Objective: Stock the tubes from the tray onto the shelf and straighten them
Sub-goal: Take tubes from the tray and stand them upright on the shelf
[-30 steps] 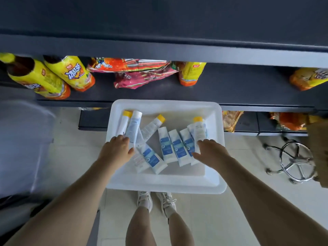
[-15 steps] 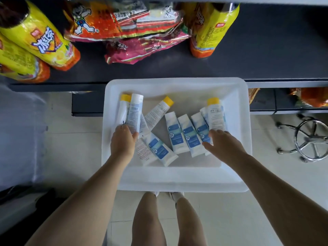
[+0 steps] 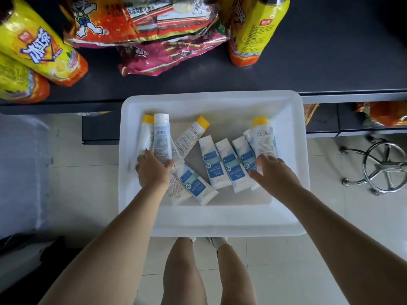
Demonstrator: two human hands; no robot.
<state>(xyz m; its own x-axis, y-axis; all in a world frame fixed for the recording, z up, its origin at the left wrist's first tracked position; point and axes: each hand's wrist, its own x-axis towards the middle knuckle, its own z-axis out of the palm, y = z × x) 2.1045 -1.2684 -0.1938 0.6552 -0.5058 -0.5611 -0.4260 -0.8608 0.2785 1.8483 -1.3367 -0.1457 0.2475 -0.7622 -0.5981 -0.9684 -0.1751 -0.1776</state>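
Stocking has not begun: all tubes (image 3: pixel 229 166) visible lie loose in the white tray (image 3: pixel 211 98), which sits just below the dark shelf (image 3: pixel 319 69), presumably for a short transfer.

The left hand (image 3: pixel 154 171) grasps the lower end of a white-capped tube (image 3: pixel 161 137), thumb and fingers curled on opposite sides, apparently for lifting. The right hand (image 3: pixel 272 173) lays its fingers over the end of a yellow-capped tube (image 3: pixel 262 139); a closed grip cannot be confirmed.

Bottles (image 3: pixel 253 29) and snack bags (image 3: pixel 141 20) occupy the shelf's left; its right part looks free.
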